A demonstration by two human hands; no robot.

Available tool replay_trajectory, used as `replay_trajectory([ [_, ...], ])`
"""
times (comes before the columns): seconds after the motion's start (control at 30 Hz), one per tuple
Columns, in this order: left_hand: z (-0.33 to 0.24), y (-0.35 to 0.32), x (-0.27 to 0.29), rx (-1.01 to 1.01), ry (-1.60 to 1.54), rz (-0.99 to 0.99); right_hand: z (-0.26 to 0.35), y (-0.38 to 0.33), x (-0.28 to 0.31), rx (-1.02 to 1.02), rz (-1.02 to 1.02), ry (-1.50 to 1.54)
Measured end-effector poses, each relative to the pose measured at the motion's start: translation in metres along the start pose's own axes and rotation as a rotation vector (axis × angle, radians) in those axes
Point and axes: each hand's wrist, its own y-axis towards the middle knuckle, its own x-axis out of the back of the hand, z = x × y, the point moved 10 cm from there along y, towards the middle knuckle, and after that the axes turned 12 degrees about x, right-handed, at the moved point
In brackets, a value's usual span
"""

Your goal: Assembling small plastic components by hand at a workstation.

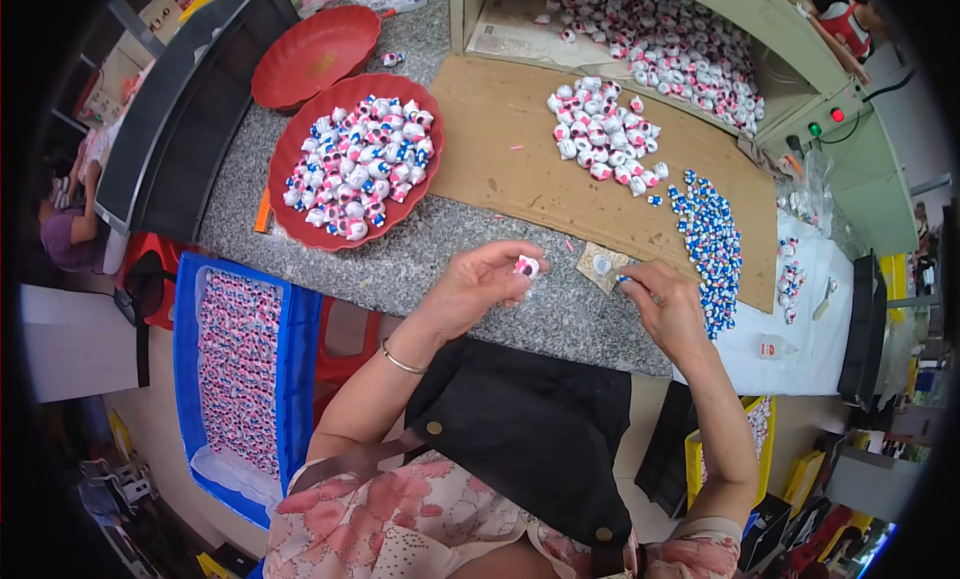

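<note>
- Over the speckled grey table (570, 324): one small figure (525, 268), rounded, glossy white with pink parts and a dark patch, pinched between thumb and fingers of the left hand (472, 291).
- Right hand (668, 304): fingertips closed on a tiny blue piece (624, 279), beside a patterned square (601, 265).
- Further left: scalloped red bowl (290, 219), heaped with blue-trimmed figures (362, 164).

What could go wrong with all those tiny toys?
The small figure pinched in the left hand might slip, since only the fingertips seem to grip it. The right hand is close to the loose blue pile, so a bump could scatter it. And the heaped red bowl could spill if knocked.
</note>
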Motion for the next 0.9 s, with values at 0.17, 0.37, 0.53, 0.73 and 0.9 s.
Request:
replay_trajectory([
  [0.17, -0.008, -0.007, -0.006, -0.114, -0.160, 0.019, 0.016, 0.029, -0.025, 0.157, 0.114, -0.231],
  [0.37, -0.007, -0.005, -0.001, -0.077, -0.061, 0.002, 0.015, 0.033, -0.045, 0.211, 0.292, -0.365],
  [0.53, -0.001, 0.007, -0.002, -0.103, 0.066, -0.018, 0.018, 0.035, -0.031, 0.197, 0.174, -0.237],
  [0.73, 0.001, 0.020, -0.015, -0.238, 0.297, -0.176, 0.012, 0.022, -0.008, 0.012, -0.043, -0.078],
  [0.9, -0.010, 0.017, -0.041, -0.446, 0.618, -0.269, -0.017, -0.011, -0.031, -0.442, -0.178, 0.693],
])
